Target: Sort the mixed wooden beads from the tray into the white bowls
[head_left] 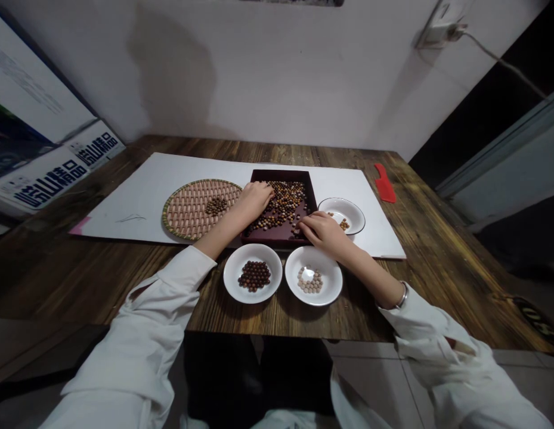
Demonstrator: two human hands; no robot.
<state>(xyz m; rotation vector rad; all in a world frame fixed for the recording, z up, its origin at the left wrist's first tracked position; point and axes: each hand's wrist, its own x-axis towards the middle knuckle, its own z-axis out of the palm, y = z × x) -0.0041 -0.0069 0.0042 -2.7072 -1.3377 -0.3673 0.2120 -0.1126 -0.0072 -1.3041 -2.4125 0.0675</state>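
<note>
Left hand (255, 201) and right hand (320, 231) rest on light, rolling round brown beads (281, 205) in a maroon rectangular tray (277, 243), fingertip-pinch items; finger grip unclear.

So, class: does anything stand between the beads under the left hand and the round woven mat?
Only the tray's own rim. The left hand rests on the beads in the dark red tray, and that tray's left wall lies between them and the round woven mat. No other object shows between.
</note>
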